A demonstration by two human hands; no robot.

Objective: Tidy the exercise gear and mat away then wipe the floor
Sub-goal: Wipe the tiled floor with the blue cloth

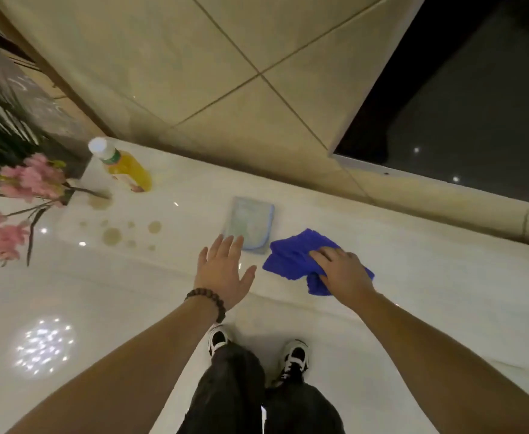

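Observation:
A crumpled blue cloth (pixel 294 256) lies on the glossy white floor (pixel 131 308) near the wall, and my right hand (pixel 343 270) presses down on it, fingers gripping its right part. Just left of it lies a folded pale blue cloth (pixel 250 225). My left hand (pixel 224 272) hovers open with fingers spread, its fingertips at the near edge of the pale cloth. Several yellowish spill drops (pixel 112 236) dot the floor further left.
A bottle of orange liquid (pixel 125 167) with a white cap stands near the wall at the left. Pink flowers (pixel 18 189) on dark stems reach in from the left edge. A beige tiled wall (pixel 225 73) runs behind. My two shoes (pixel 294 355) stand below.

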